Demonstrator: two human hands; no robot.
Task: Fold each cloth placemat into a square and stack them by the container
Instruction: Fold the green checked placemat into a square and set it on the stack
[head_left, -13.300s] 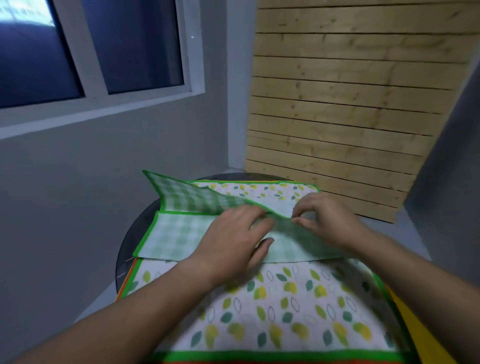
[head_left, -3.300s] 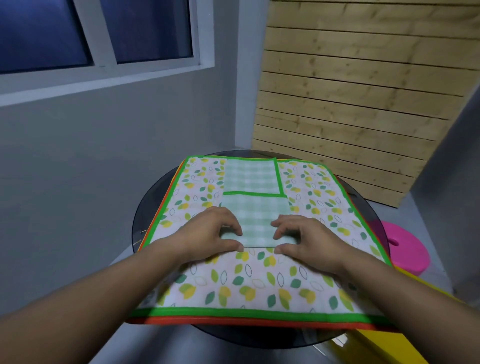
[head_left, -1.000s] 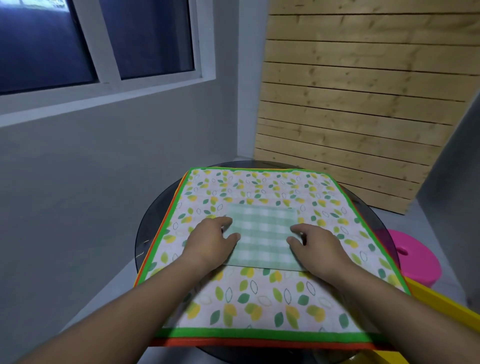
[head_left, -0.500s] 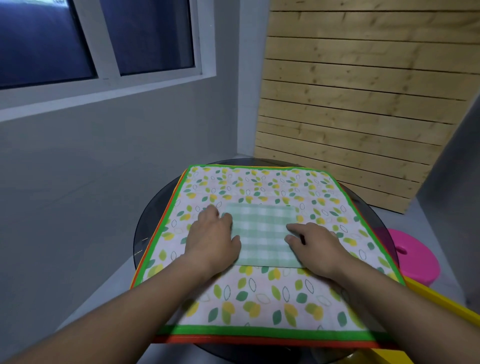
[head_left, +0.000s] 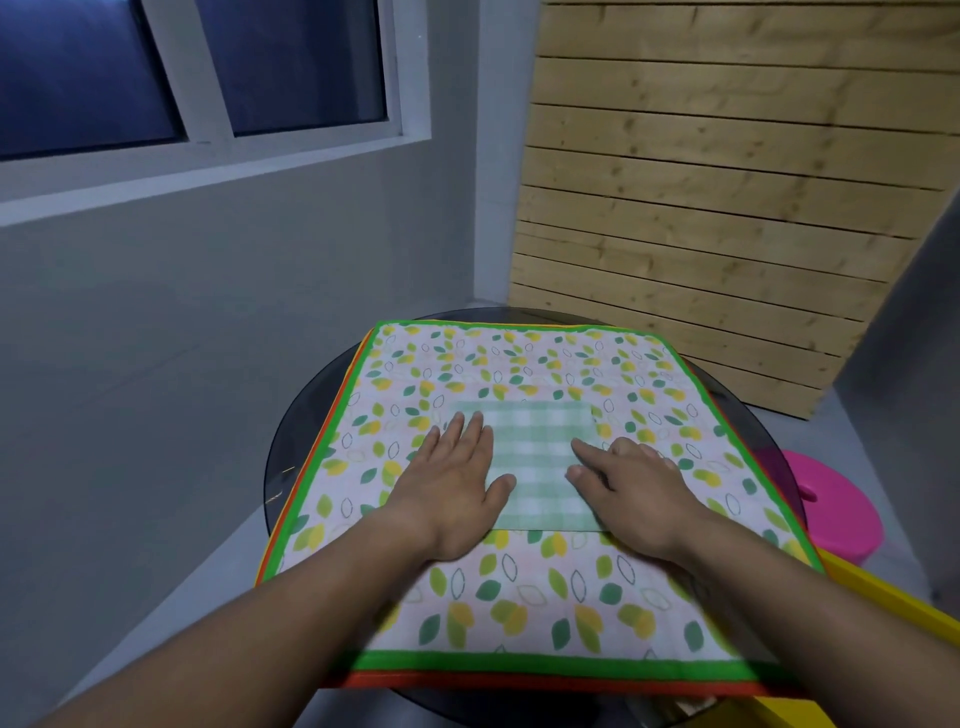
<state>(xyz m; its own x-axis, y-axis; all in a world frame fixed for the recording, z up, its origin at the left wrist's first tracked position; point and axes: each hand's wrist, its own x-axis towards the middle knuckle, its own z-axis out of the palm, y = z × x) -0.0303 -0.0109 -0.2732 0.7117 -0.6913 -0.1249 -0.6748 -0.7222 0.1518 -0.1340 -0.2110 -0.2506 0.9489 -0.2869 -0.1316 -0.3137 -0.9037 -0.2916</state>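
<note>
A green checked placemat (head_left: 537, 457), folded into a small square, lies in the middle of a spread leaf-print placemat (head_left: 519, 597) with a green border. More spread mats lie under it, showing orange and yellow edges. My left hand (head_left: 452, 488) lies flat, fingers straight, pressing the folded square's left edge. My right hand (head_left: 631, 491) rests on its right edge with the fingers partly curled, fingertips on the checked cloth.
The mats cover a round dark glass table (head_left: 301, 431). A pink lidded container (head_left: 831, 501) stands on the floor at the right, a yellow object (head_left: 893, 605) in front of it. A grey wall is left, wooden slats behind.
The checked mat went from half-folded to a small square. In the last second my left hand flattened and slid along its left edge; my right hand barely moved.
</note>
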